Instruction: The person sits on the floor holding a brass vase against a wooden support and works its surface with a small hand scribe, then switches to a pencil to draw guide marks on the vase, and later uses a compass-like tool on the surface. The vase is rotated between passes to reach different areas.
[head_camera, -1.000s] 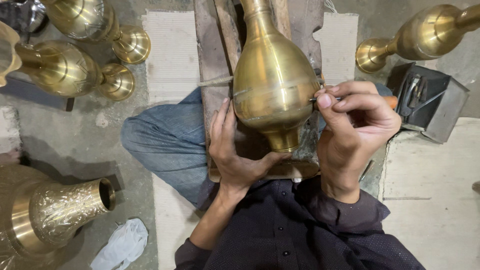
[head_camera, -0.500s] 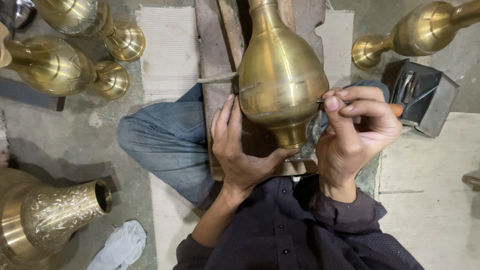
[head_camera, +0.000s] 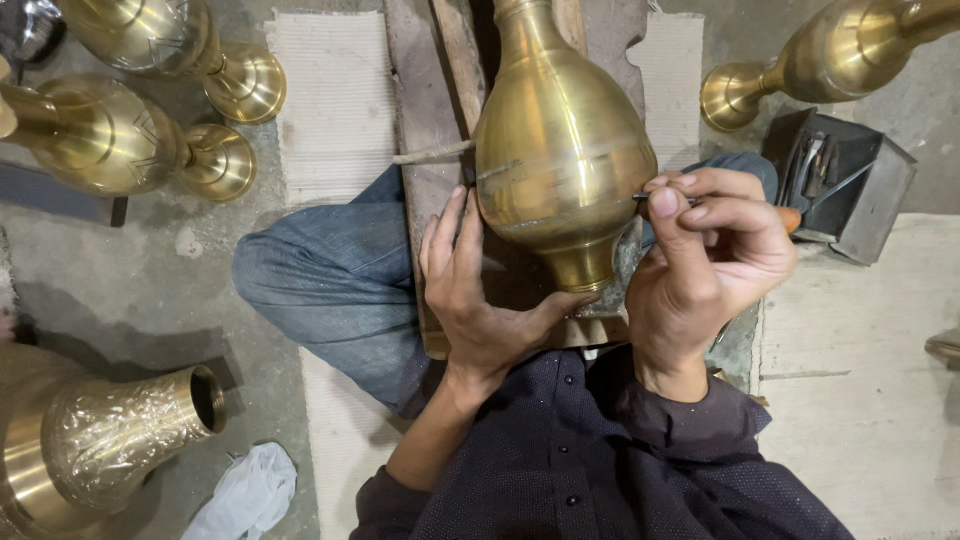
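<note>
- Vase (head_camera: 560, 150) shifted slightly right and up in the view over the past second, its foot now just above the left thumb.
- Left hand (head_camera: 480, 290) slid along with it, fingers now spread flatter against the vase's side, thumb hooked under the foot.
- Right hand (head_camera: 710, 265) moved up and right, from level with the foot to level with the lower belly.
- Tool (head_camera: 660, 196) tip now touching the belly's right edge.
- Box (head_camera: 840, 185) drifted right, nearer the frame edge.
- Bag (head_camera: 245, 495) shown lower than before.
</note>
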